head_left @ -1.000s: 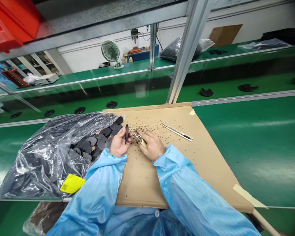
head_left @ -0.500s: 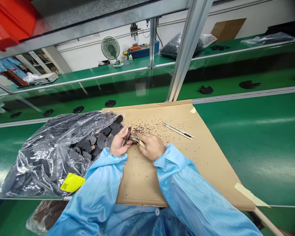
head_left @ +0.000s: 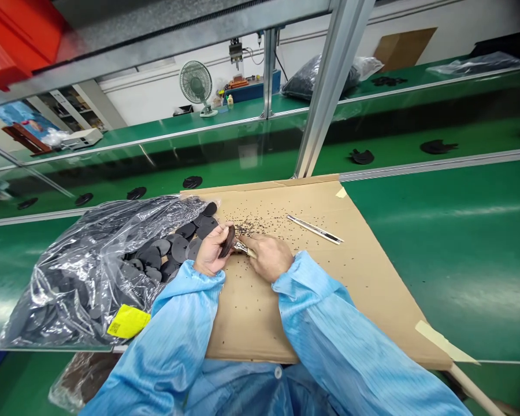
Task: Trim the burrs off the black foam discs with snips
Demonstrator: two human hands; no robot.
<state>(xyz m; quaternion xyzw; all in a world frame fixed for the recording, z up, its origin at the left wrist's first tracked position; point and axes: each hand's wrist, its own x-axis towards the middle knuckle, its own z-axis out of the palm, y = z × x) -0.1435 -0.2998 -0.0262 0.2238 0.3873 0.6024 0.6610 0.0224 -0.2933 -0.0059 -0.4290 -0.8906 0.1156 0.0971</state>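
Note:
My left hand (head_left: pixel 212 249) grips a thin black disc (head_left: pixel 227 242) by its edge, tilted up on its side. In my right hand (head_left: pixel 270 255) is a pair of pliers (head_left: pixel 244 248) with a metal head and pale handles. Its head reaches to the right side of the disc; whether the jaws touch it is too small to tell. Many tiny black bits (head_left: pixel 255 225) lie scattered on the cardboard sheet (head_left: pixel 247 312) just beyond my hands. Left of my left hand, several more black discs (head_left: pixel 179 248) spill from a clear plastic bag (head_left: pixel 78 266).
A slim craft knife (head_left: pixel 314 229) lies on the cardboard at right. Behind it, a green conveyor belt (head_left: pixel 251 159) carries spaced black pieces. A metal post (head_left: pixel 325 92) rises at the cardboard's far edge. A red bin (head_left: pixel 21 40) hangs upper left.
The black disc has turned in my left hand, so more of its flat face shows. The pliers have rotated slightly with my right hand. Pieces on the belt have shifted slightly left.

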